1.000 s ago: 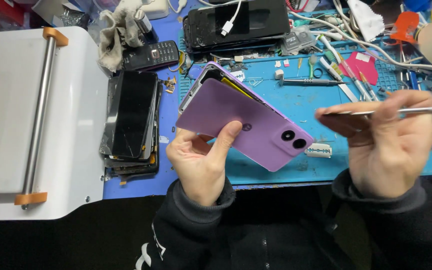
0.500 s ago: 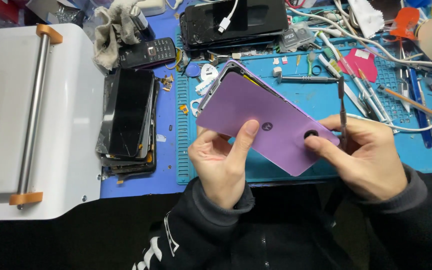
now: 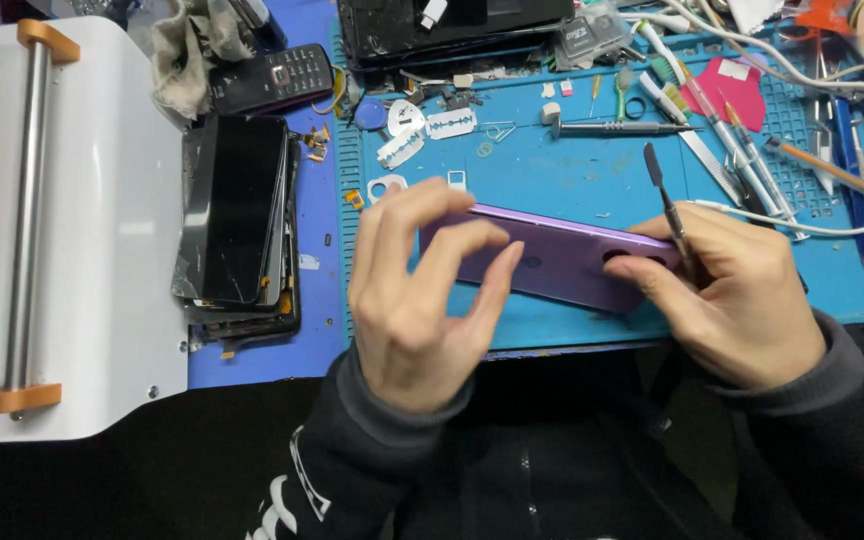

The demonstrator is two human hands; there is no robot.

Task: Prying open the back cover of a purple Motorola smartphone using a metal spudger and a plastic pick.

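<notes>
Both hands grip the purple phone (image 3: pixel 562 262): left hand (image 3: pixel 422 300) fingers clenched on its edge, right hand (image 3: pixel 727 300) also pinching a metal pry tool (image 3: pixel 667 205).

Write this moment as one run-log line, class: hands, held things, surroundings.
left hand: grips purple phone | right hand: holds phone's camera end plus thin metal pry tool | under: blue work mat | left: stack of dark screens

Workbench topped with blue mat (image 3: pixel 552 180), strewn with razor blades (image 3: pixel 422 130), screwdriver (image 3: pixel 612 128), cables (white) (image 3: pixel 802 75), stacked cracked screens (image 3: pixel 237 215), keypad phone (image 3: pixel 272 80), white machine (image 3: pixel 102 230) at left.
</notes>
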